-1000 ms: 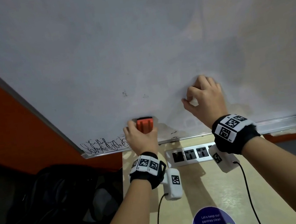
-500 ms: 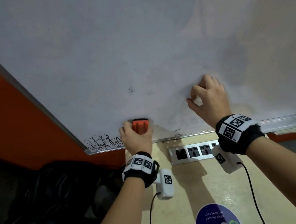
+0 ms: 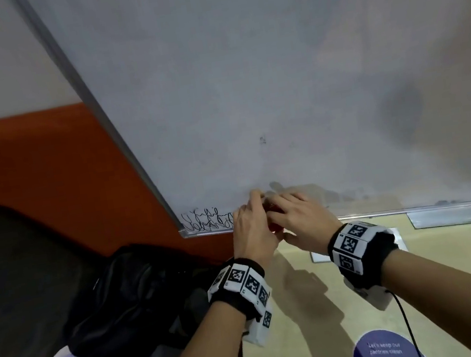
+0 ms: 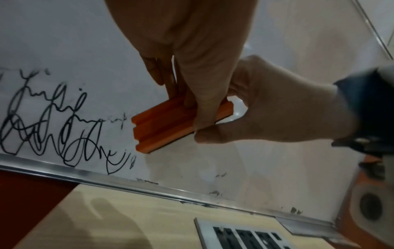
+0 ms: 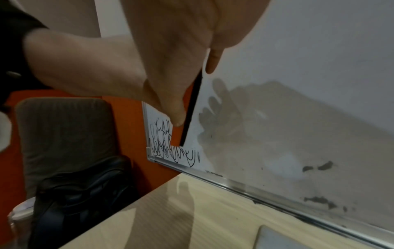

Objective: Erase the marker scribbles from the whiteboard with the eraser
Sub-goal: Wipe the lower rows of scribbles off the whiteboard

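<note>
orange plastic shows between the two hands: the eraser (image 4: 170, 124) sits low on the whiteboard (image 3: 244, 85), its dark felt face turned to the board, just right of the black scribbles (image 4: 53, 128) packed into the board's lower left corner. in the right wrist view a sliver of light shows beside the felt, so i cannot tell whether it lies flat on the surface.

the left hand (image 4: 192, 55) reaches down over the eraser from above, fingers curled onto its ridged back. the right hand (image 4: 266, 109) comes in from the right and pinches the eraser's right end, thumb under the near edge. both hands on one small block reads as a handover or a regrip, probably to get a firmer hold before pushing left. which hand will carry it on cannot be told.

the remaining scribbles hug the aluminium frame (image 3: 266, 226) at the bottom and left, which is why the eraser is held so low. smaller grey smudges (image 5: 317, 166) and specks lie along the bottom edge further right, so that strip looks only partly clean. most of the board above is bare but for a faint speck.

below the board a pale wooden counter (image 3: 310, 320) carries a socket strip (image 4: 245, 235); a black bag (image 3: 130, 301) slumps at its left, and a chair back (image 5: 64, 134) stands beyond it.
</note>
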`<state>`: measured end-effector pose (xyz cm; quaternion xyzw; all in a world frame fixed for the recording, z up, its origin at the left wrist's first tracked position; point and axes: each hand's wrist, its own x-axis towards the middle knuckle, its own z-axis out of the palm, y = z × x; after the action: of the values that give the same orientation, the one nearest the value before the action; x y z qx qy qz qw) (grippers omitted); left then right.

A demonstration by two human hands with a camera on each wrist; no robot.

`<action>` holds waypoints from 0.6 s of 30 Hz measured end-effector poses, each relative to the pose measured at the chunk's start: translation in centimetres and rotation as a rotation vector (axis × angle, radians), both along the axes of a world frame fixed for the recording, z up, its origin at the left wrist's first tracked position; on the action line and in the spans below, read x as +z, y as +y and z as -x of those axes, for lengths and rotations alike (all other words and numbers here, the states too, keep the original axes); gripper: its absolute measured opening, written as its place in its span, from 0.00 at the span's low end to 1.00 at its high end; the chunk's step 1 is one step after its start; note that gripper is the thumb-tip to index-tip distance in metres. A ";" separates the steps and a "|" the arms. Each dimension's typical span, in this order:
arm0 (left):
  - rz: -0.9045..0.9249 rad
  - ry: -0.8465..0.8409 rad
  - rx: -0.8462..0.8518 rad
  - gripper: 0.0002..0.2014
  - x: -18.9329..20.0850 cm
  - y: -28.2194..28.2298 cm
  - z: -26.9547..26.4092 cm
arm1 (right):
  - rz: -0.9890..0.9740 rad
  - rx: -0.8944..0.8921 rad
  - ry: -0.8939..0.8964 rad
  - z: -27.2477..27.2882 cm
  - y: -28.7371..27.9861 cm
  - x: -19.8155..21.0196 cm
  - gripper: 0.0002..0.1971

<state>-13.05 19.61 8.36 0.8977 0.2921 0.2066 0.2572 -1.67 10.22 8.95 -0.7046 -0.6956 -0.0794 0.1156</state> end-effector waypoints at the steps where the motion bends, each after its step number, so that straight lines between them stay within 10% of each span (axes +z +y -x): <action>1: 0.040 -0.025 -0.027 0.33 0.1 0.3 0.2 | -0.035 0.005 0.008 0.1 0.4 -0.1 0.22; 8: 0.094 -0.074 -0.173 0.28 1.3 5.7 4.1 | -0.209 0.053 -0.040 -1.0 2.2 -1.3 0.12; 13: -0.030 -0.296 0.383 0.12 0.8 10.7 8.1 | -0.294 0.114 -0.171 -2.6 2.2 -2.1 0.13; 18: 0.062 -0.415 0.652 0.26 1.6 13.8 8.0 | -0.246 0.132 -0.320 -4.8 0.9 -4.1 0.24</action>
<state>-21.08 33.36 9.97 0.6887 0.5099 0.4459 0.2588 3.11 11.16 4.82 -0.6164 -0.7349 -0.2666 0.0939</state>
